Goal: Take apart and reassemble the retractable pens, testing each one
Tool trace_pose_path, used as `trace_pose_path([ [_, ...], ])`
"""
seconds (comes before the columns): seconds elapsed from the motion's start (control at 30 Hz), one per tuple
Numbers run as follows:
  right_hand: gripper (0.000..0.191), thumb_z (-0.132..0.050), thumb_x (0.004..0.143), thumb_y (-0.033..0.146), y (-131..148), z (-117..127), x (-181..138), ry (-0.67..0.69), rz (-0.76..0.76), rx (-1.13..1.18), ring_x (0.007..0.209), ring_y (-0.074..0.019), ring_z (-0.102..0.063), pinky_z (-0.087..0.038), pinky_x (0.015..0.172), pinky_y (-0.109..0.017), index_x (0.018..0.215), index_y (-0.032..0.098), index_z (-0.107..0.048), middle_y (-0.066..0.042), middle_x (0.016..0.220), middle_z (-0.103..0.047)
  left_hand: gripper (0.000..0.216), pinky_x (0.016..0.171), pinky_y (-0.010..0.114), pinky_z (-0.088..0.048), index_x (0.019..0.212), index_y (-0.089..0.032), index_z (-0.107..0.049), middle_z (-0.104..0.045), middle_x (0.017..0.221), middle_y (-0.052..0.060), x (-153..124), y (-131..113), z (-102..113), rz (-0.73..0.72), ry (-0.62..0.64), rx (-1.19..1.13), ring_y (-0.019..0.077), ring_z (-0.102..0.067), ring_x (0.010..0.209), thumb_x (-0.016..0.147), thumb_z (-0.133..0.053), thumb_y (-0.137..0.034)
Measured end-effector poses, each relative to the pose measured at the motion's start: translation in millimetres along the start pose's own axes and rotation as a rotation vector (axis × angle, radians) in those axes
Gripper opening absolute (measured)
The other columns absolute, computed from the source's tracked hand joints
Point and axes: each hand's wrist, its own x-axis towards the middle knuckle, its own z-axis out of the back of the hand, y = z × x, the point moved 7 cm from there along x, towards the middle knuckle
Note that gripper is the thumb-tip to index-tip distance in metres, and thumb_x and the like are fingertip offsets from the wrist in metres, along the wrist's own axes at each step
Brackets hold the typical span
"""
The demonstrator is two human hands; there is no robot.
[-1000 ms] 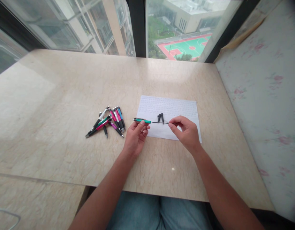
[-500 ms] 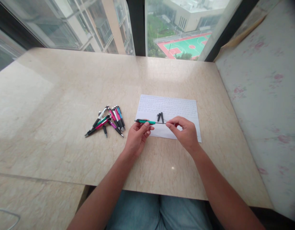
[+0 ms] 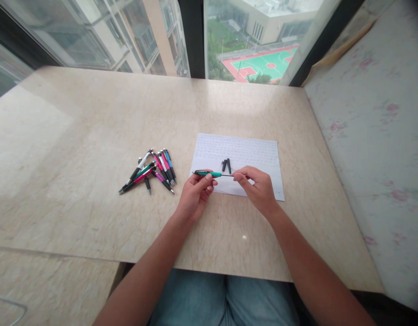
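My left hand (image 3: 195,195) is closed round a green pen barrel (image 3: 206,173), held level just above the table. My right hand (image 3: 258,188) pinches the end of a thin black refill (image 3: 226,175) whose other end sits inside the barrel. Both hands hover over the near edge of a written sheet of paper (image 3: 256,154). Two small black pen parts (image 3: 226,165) lie on the sheet just beyond the refill.
A heap of several pens (image 3: 151,171) in pink, blue, green and white lies to the left of the sheet on the marble table (image 3: 93,117). Windows run along the far edge. A flowered cushion (image 3: 375,136) borders the table on the right.
My right hand has moved left toward the barrel. The visible length of refill between the two hands has grown shorter.
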Motion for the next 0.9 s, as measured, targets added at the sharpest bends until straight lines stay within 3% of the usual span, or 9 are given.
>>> trace_pose_path([
  [0.13, 0.044, -0.036, 0.100, 0.046, -17, 5, 0, -0.050, -0.107, 0.099, 0.075, -0.0168, -0.064, -0.048, 0.062, -0.030, 0.093, 0.020, -0.071, -0.006, 0.084, -0.071, 0.023, 0.054, 0.011, -0.045, 0.089, -0.014, -0.069, -0.068, 0.084, 0.002, 2, -1, 4, -0.005, -0.023, -0.060, 0.0046, -0.060, 0.065, 0.069, -0.081, -0.017],
  [0.23, 0.032, -0.046, 0.097, 0.040, -28, 8, 1, -0.085, -0.121, -0.102, 0.075, -0.0177, -0.063, -0.048, 0.065, -0.031, 0.092, 0.020, -0.071, -0.006, 0.086, -0.071, 0.024, 0.053, 0.011, -0.044, 0.088, -0.014, -0.069, -0.067, 0.082, 0.002, 2, -2, 5, -0.005, -0.031, -0.085, 0.0042, -0.059, 0.064, 0.068, -0.082, -0.016],
  [0.33, 0.018, -0.056, 0.090, 0.029, -30, 3, 2, -0.058, -0.034, -0.402, 0.078, -0.0201, -0.060, -0.048, 0.076, -0.036, 0.094, 0.020, -0.071, -0.007, 0.088, -0.070, 0.024, 0.052, 0.011, -0.044, 0.088, -0.014, -0.069, -0.067, 0.082, 0.002, 2, -2, 5, -0.006, -0.036, -0.094, 0.0042, -0.058, 0.064, 0.068, -0.082, -0.016],
  [0.53, 0.017, -0.060, 0.087, 0.025, -37, -10, 3, -0.024, -0.009, -0.648, 0.092, -0.0252, -0.057, -0.046, 0.079, -0.037, 0.100, 0.021, -0.071, -0.009, 0.092, -0.066, 0.024, 0.053, 0.011, -0.044, 0.088, -0.013, -0.069, -0.068, 0.082, 0.002, 1, -2, 3, -0.003, -0.032, -0.101, 0.0045, -0.059, 0.064, 0.068, -0.082, -0.015],
  [0.77, 0.014, -0.056, 0.089, 0.022, -34, -9, 6, -0.082, -0.005, -0.636, 0.089, -0.0235, -0.058, -0.045, 0.076, -0.036, 0.086, 0.022, -0.070, -0.008, 0.090, -0.066, 0.024, 0.052, 0.011, -0.044, 0.088, -0.013, -0.069, -0.068, 0.083, 0.002, 1, -3, 2, 0.001, -0.022, -0.119, 0.0045, -0.059, 0.064, 0.069, -0.082, -0.016],
  [0.9, 0.015, -0.056, 0.090, 0.025, -33, 0, 5, -0.119, -0.035, -0.481, 0.074, -0.0186, -0.061, -0.048, 0.072, -0.035, 0.088, 0.020, -0.069, -0.006, 0.086, -0.069, 0.022, 0.052, 0.011, -0.044, 0.087, -0.013, -0.068, -0.068, 0.083, 0.002, 1, -2, 3, -0.010, -0.032, -0.103, 0.0045, -0.060, 0.064, 0.070, -0.081, -0.018],
])
